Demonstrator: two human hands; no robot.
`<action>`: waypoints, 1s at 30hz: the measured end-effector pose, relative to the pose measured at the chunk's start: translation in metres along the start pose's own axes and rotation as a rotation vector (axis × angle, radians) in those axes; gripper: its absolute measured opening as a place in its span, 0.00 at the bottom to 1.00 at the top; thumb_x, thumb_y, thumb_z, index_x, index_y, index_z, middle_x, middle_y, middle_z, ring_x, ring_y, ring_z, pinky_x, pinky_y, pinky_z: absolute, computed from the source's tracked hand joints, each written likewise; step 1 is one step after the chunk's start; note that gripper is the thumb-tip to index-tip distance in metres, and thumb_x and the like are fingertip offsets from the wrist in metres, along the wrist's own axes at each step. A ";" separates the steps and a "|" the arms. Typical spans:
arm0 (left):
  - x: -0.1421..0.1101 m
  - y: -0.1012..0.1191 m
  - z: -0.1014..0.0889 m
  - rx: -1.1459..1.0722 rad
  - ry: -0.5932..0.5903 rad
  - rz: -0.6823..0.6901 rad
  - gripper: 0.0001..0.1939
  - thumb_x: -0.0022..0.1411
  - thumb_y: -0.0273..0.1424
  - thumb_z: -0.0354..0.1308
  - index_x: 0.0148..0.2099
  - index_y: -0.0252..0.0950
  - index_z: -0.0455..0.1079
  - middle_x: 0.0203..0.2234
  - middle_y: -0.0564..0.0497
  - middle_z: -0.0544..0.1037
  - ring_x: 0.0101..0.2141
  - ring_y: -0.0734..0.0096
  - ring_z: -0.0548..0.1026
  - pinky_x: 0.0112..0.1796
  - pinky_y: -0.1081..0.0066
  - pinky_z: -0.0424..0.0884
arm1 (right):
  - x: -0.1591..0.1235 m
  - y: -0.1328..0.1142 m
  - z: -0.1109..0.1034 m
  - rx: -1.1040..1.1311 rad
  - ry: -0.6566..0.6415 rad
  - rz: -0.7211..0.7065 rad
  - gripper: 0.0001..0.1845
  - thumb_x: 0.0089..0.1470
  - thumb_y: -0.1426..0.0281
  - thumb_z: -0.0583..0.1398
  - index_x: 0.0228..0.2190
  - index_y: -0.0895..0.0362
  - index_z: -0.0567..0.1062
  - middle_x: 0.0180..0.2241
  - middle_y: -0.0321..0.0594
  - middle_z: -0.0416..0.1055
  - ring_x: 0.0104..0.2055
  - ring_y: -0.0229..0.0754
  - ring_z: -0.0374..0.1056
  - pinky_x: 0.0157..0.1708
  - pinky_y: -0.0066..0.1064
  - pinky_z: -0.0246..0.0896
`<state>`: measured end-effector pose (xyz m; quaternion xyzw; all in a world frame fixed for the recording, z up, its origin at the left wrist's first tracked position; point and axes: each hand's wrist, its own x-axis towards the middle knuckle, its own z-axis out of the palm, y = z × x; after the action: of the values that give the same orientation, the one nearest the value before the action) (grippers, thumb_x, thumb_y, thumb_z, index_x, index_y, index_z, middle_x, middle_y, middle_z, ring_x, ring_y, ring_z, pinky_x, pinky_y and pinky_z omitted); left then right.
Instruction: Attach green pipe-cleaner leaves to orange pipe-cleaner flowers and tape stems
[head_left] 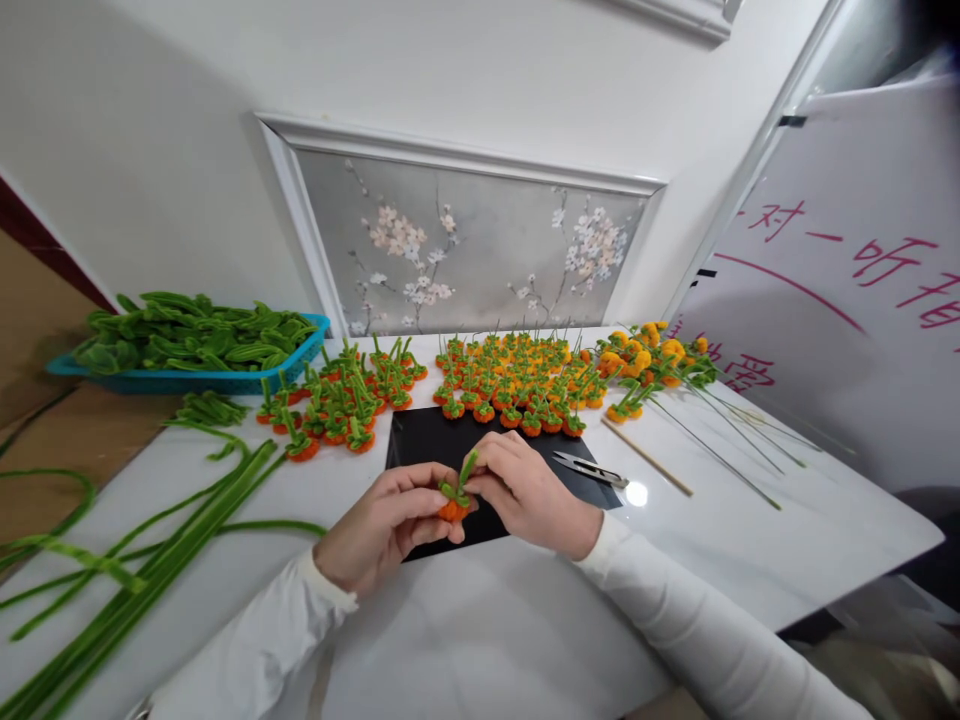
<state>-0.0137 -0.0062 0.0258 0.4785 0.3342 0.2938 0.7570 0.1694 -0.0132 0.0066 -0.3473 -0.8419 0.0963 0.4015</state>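
Observation:
Between the fingers of my left hand (409,512) is a small orange pipe-cleaner pumpkin (453,510) with a green top. My right hand (517,490) pinches the green pipe-cleaner stem (466,468) that stands up from it. Both hands are closed over a black mat (420,437). Thread snips (591,467) lie on the mat's right side, apart from my right hand. Behind the mat stand many similar pumpkins (517,385) in orange and yellow, with green stems and thin wires. More orange pumpkins with thick green stems (337,405) are grouped to the left.
A blue basket (187,382) of green fuzzy pieces stands at the back left. Long green pipe cleaners (172,560) cross the white table's left side. To the right lie a wooden stick (649,458) and yellow flowers (637,360) on long wire stems. A wall closes the back.

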 end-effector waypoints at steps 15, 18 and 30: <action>0.002 -0.007 0.009 0.456 0.115 0.318 0.10 0.54 0.31 0.59 0.37 0.38 0.62 0.35 0.52 0.68 0.36 0.70 0.69 0.37 0.71 0.69 | -0.003 0.001 0.005 -0.094 -0.039 0.020 0.02 0.54 0.74 0.53 0.30 0.58 0.65 0.31 0.39 0.65 0.31 0.37 0.60 0.34 0.31 0.52; 0.003 -0.007 0.010 0.601 0.165 0.362 0.05 0.53 0.28 0.58 0.32 0.36 0.64 0.34 0.51 0.68 0.33 0.71 0.69 0.35 0.73 0.68 | -0.003 0.001 0.006 -0.164 -0.058 0.023 0.03 0.56 0.72 0.52 0.30 0.58 0.65 0.31 0.39 0.65 0.32 0.38 0.60 0.35 0.31 0.51; 0.000 0.009 0.009 0.433 0.100 0.106 0.04 0.50 0.28 0.58 0.29 0.32 0.70 0.32 0.48 0.71 0.29 0.70 0.70 0.31 0.72 0.68 | -0.002 0.003 0.009 -0.327 -0.081 -0.059 0.08 0.59 0.71 0.50 0.30 0.58 0.66 0.31 0.40 0.65 0.31 0.38 0.60 0.37 0.33 0.50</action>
<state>-0.0077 -0.0079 0.0370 0.6316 0.4008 0.2779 0.6027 0.1649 -0.0109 -0.0022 -0.3791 -0.8716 -0.0397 0.3081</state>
